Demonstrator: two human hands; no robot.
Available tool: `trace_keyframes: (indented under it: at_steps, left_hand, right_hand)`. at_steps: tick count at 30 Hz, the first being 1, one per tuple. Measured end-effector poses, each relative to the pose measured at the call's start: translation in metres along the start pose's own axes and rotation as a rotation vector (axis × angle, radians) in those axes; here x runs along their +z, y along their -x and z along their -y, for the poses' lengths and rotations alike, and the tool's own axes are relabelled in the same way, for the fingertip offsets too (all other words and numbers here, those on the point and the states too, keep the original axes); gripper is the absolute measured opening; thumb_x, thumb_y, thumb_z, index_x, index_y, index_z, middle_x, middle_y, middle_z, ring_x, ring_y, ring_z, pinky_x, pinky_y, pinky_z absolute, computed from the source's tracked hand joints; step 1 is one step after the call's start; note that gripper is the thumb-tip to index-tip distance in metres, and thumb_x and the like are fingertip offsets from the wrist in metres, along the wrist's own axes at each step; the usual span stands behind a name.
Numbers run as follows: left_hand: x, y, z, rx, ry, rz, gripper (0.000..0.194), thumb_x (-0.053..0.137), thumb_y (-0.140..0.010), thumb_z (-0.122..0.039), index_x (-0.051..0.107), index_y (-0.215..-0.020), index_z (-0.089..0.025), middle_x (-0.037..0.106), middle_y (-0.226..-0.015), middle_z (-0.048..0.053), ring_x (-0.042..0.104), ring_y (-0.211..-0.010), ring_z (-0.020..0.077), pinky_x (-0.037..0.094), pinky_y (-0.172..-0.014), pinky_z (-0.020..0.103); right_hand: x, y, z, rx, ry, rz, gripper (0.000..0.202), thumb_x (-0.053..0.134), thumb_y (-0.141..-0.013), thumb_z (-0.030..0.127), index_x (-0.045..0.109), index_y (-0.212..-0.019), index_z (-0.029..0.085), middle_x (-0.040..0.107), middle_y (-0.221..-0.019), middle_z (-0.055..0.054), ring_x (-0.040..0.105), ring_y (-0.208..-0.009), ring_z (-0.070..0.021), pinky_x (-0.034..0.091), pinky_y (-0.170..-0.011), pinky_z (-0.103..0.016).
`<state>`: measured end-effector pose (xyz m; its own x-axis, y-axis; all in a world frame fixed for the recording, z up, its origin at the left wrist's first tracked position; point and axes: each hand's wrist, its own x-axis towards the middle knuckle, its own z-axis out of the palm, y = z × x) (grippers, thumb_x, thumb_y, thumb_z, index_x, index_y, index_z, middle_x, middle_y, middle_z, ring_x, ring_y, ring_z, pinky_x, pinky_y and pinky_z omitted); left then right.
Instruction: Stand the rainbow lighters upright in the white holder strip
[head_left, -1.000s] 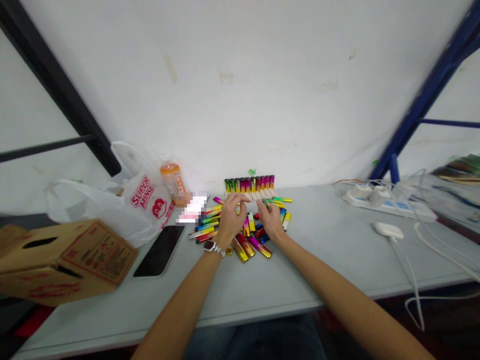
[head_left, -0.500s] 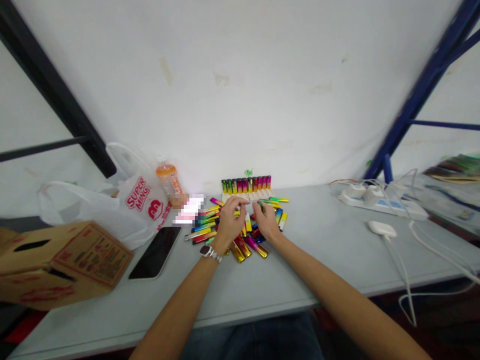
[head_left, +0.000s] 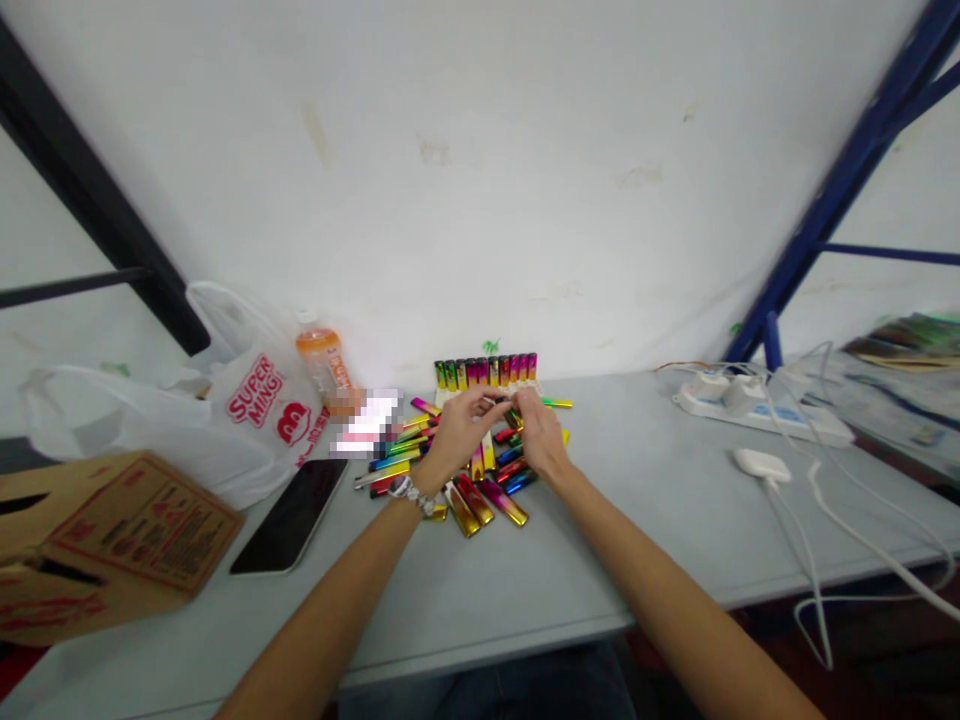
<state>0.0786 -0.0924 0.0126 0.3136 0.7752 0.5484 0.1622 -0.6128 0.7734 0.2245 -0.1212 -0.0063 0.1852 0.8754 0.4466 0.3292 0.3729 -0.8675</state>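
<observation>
Over a loose pile of shiny, multicoloured lighters (head_left: 391, 466), my two hands meet at the fingertips. A small, dark greenish lighter (head_left: 512, 414) is mostly hidden between them. My right hand (head_left: 541, 437) is closed around it. The fingers of my left hand (head_left: 459, 432) are bent, thumb and forefinger pinching at its near end. Just behind my hands, a row of upright lighters (head_left: 487, 372) with dark tops stands against the wall in a pale holder. Red-and-gold lighters (head_left: 474, 498) lie in front of my left hand.
To the left are a black phone (head_left: 291, 518), a cardboard box (head_left: 135, 530), a white plastic bag (head_left: 247, 420), an orange drink bottle (head_left: 324, 362) and a blurred-out flat item (head_left: 366, 424). A power strip (head_left: 765, 408) and white charger (head_left: 762, 465) with cables lie right on the grey table (head_left: 660, 500).
My hands have come closer together, with the left fingertips now at the lighter in my right hand. The view has shifted slightly, so things on the left appear farther left.
</observation>
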Motion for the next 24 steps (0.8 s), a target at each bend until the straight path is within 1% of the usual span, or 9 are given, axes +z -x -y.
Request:
trace_keyframes:
  at_steps: [2,3,5,8,11,16,19,21,24]
  left_hand:
    - [-0.002,-0.020,0.003,0.006,-0.049,-0.030,0.024,0.065,-0.087,-0.036,0.068,-0.102,-0.017,0.072,-0.086,0.005,0.068,-0.076,0.0165,0.058,-0.072,0.030]
    - [-0.003,-0.031,0.005,0.019,-0.097,-0.033,0.022,0.065,-0.087,-0.033,0.068,-0.101,-0.017,0.072,-0.087,0.005,0.068,-0.075,0.0164,0.058,-0.071,0.030]
    - [-0.002,-0.056,0.011,0.042,-0.244,-0.015,0.017,0.065,-0.085,-0.026,0.071,-0.099,-0.017,0.073,-0.090,0.006,0.068,-0.076,0.0170,0.057,-0.075,0.032]
    - [0.005,-0.089,0.022,0.074,-0.425,0.075,0.015,0.064,-0.083,-0.016,0.072,-0.096,-0.017,0.073,-0.089,0.007,0.067,-0.079,0.0183,0.055,-0.081,0.034]
    - [0.014,-0.113,0.031,0.087,-0.522,0.148,0.015,0.063,-0.081,-0.013,0.073,-0.091,-0.017,0.074,-0.087,0.007,0.067,-0.080,0.0193,0.054,-0.084,0.035]
    - [0.024,-0.134,0.043,0.093,-0.623,0.217,0.014,0.063,-0.079,-0.012,0.074,-0.086,-0.018,0.074,-0.080,0.005,0.066,-0.079,0.0202,0.053,-0.084,0.035]
    - [0.027,-0.139,0.051,0.072,-0.665,0.244,0.014,0.066,-0.075,-0.010,0.075,-0.081,-0.019,0.072,-0.075,0.004,0.065,-0.076,0.0201,0.052,-0.083,0.034]
    - [0.027,-0.141,0.056,0.053,-0.647,0.249,0.013,0.067,-0.074,-0.010,0.075,-0.079,-0.019,0.071,-0.072,0.004,0.065,-0.074,0.0195,0.051,-0.081,0.033]
    - [0.027,-0.142,0.061,0.027,-0.613,0.264,0.012,0.067,-0.076,-0.011,0.076,-0.081,-0.018,0.070,-0.071,0.003,0.063,-0.072,0.0188,0.051,-0.081,0.033]
  right_hand:
    - [-0.016,-0.011,-0.004,-0.012,0.059,-0.112,0.052,0.026,-0.096,0.063,0.055,-0.082,0.023,0.063,-0.085,-0.005,0.056,-0.083,-0.0210,0.040,-0.077,-0.032]
    - [-0.024,-0.016,-0.007,-0.009,0.070,-0.161,0.052,0.026,-0.096,0.062,0.056,-0.082,0.022,0.063,-0.086,-0.005,0.056,-0.085,-0.0212,0.040,-0.079,-0.032]
    - [-0.038,-0.024,-0.016,0.009,0.081,-0.224,0.052,0.028,-0.096,0.061,0.057,-0.080,0.021,0.063,-0.082,-0.005,0.057,-0.082,-0.0207,0.040,-0.079,-0.032]
    - [-0.046,-0.029,-0.028,0.042,0.090,-0.231,0.051,0.030,-0.096,0.059,0.058,-0.076,0.021,0.062,-0.075,-0.003,0.058,-0.076,-0.0197,0.041,-0.076,-0.031]
    - [-0.044,-0.029,-0.034,0.059,0.104,-0.189,0.052,0.031,-0.095,0.059,0.059,-0.074,0.021,0.062,-0.070,-0.003,0.058,-0.071,-0.0192,0.041,-0.073,-0.030]
    - [-0.041,-0.028,-0.034,0.072,0.126,-0.152,0.052,0.032,-0.096,0.059,0.060,-0.072,0.022,0.062,-0.066,-0.002,0.057,-0.068,-0.0193,0.040,-0.070,-0.030]
    - [-0.043,-0.030,-0.034,0.074,0.122,-0.157,0.054,0.031,-0.096,0.060,0.061,-0.071,0.022,0.062,-0.065,-0.002,0.057,-0.067,-0.0193,0.040,-0.069,-0.030]
    - [-0.044,-0.031,-0.035,0.074,0.116,-0.166,0.055,0.031,-0.096,0.060,0.062,-0.071,0.022,0.063,-0.065,-0.003,0.057,-0.066,-0.0193,0.040,-0.069,-0.030]
    - [-0.044,-0.032,-0.036,0.070,0.103,-0.178,0.056,0.031,-0.096,0.060,0.062,-0.071,0.022,0.063,-0.066,-0.003,0.058,-0.068,-0.0196,0.040,-0.068,-0.029]
